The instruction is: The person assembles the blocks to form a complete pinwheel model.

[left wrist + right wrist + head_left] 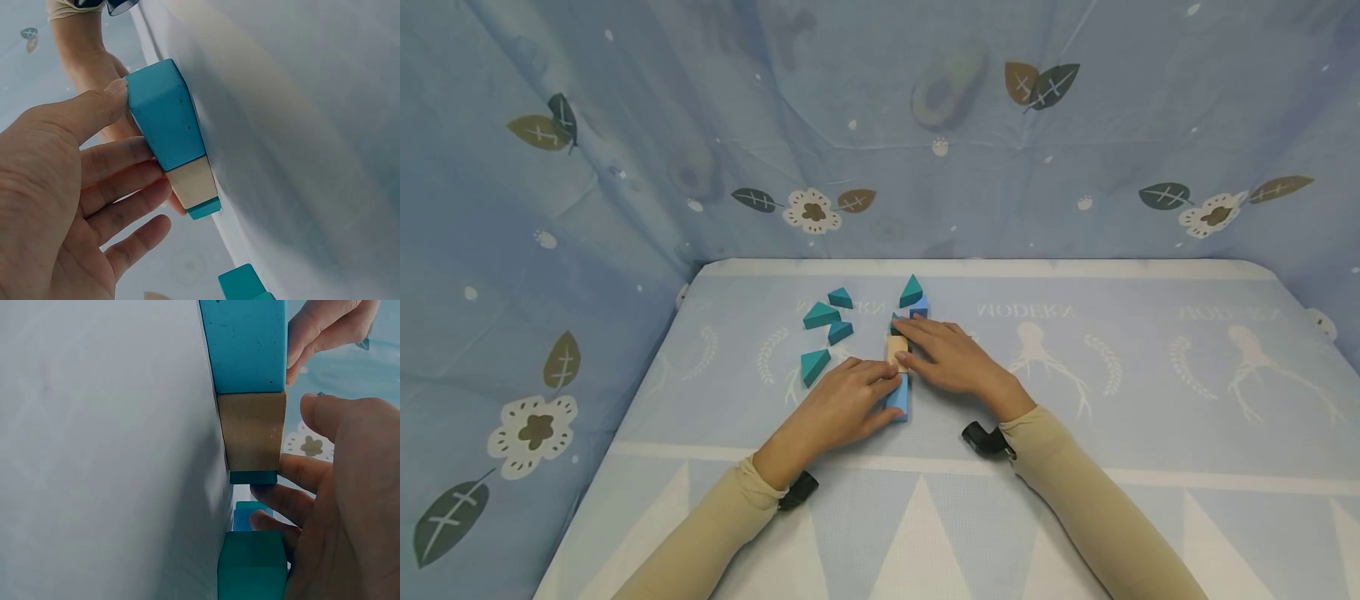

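A light blue block (898,400), a plain wooden block (896,343) and a small teal piece (895,327) lie end to end in a row on the table. My left hand (842,402) grips the blue block, thumb at its near end and index finger by its joint with the wooden block, as the left wrist view shows. From the other side my right hand (951,357) reaches over the row. Its extended fingers touch the wooden block and the teal piece, while its thumb (322,415) stands off the wood. Fingers partly hide the teal piece.
Just beyond the row stand a blue block (920,307) and a teal triangular block (912,292). Several loose teal triangular blocks, among them a larger one (822,315) and one nearer (814,367), lie to the left. A patterned curtain (880,167) hangs behind the table.
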{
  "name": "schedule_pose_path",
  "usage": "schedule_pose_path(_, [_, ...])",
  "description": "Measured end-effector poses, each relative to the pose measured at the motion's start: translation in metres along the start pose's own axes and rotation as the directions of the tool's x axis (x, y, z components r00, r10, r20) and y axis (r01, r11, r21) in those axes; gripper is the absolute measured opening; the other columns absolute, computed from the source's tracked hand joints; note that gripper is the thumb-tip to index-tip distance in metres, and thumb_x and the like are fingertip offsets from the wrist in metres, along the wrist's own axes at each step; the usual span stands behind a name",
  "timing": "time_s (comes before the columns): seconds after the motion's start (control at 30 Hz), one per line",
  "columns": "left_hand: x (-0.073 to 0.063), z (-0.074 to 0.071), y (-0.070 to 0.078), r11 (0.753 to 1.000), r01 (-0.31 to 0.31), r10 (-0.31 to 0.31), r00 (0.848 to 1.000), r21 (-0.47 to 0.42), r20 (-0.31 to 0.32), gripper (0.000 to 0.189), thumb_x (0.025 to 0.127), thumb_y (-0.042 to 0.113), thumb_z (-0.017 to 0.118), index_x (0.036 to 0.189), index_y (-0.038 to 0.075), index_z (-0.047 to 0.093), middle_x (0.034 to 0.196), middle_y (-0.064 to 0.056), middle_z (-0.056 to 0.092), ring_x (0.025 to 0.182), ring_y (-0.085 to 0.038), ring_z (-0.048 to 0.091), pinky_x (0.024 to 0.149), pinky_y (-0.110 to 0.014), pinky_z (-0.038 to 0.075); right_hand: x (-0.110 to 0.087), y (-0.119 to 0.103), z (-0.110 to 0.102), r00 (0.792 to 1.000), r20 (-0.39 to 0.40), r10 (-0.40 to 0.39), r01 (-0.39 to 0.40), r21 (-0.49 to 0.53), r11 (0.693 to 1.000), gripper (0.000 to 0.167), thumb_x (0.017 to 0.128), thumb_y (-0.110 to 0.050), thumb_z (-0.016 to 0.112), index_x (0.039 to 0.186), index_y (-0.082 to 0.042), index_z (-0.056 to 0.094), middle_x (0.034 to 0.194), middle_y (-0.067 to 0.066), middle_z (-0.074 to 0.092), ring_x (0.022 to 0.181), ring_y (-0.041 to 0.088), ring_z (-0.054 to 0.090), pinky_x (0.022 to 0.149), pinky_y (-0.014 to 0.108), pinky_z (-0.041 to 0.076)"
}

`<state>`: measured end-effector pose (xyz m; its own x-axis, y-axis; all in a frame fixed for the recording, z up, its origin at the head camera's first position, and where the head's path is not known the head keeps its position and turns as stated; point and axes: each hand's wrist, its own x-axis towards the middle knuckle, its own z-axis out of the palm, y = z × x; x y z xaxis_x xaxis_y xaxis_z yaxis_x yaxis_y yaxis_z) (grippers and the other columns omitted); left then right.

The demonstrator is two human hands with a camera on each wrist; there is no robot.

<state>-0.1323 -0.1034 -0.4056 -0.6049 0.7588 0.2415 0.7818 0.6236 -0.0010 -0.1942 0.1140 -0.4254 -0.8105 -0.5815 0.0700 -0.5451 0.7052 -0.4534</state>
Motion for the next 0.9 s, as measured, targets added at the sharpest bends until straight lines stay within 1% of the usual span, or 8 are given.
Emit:
schedule_pose_path(0.1, [-0.0002,-0.0008,0.0012,1.000,-0.006,0.006,1.000,-0.003,-0.005,0.045,0.089,0.041,0.071,0.120,0.007,0.071,0.124,-0.005,0.067,0.116,-0.018,0.062,0.100,-0.037,0.049,0.0004,-0.0009,0.0002,1.000,-0.004,-0.006,0.006,-0.003,1.000,0.058,0.102,-0.046,0.046,0.151,-0.017,0.039,0.155,0.007,0.039,0.146,0.027,0.032,0.116,0.054,0.029])
schedule_pose_path(0.3, [-0.0006,-0.0031,0.0031,1.000,0.004,-0.004,1.000,-0.003,0.006,0.045,0.090,0.040,0.070,0.121,0.007,0.070,0.126,-0.006,0.066,0.117,-0.020,0.063,0.101,-0.039,0.050,0.0014,-0.0017,0.0015,0.999,-0.022,-0.024,0.024,-0.015,1.000,0.056,0.102,-0.045,0.045,0.151,-0.016,0.040,0.155,0.008,0.041,0.146,0.027,0.033,0.115,0.054,0.030])
schedule_pose_path(0.63, [-0.0009,-0.0002,0.0017,1.000,-0.022,0.022,1.000,-0.002,-0.015,0.044,0.090,0.039,0.070,0.119,0.005,0.071,0.123,-0.005,0.067,0.114,-0.019,0.064,0.100,-0.036,0.051,0.0018,-0.0036,0.0014,0.999,-0.032,-0.040,0.039,-0.016,0.999,0.052,0.104,-0.039,0.045,0.150,-0.014,0.042,0.154,0.008,0.042,0.145,0.029,0.035,0.115,0.054,0.030])
schedule_pose_path(0.9, [-0.0008,-0.0004,0.0020,1.000,-0.029,0.029,0.999,-0.009,-0.024,0.042,0.090,0.038,0.071,0.116,0.005,0.072,0.121,-0.006,0.068,0.113,-0.019,0.065,0.099,-0.034,0.052,0.0020,-0.0049,0.0012,0.998,-0.032,-0.052,0.052,-0.006,0.999,0.049,0.105,-0.036,0.043,0.149,-0.014,0.044,0.153,0.009,0.043,0.144,0.029,0.036,0.115,0.055,0.030])
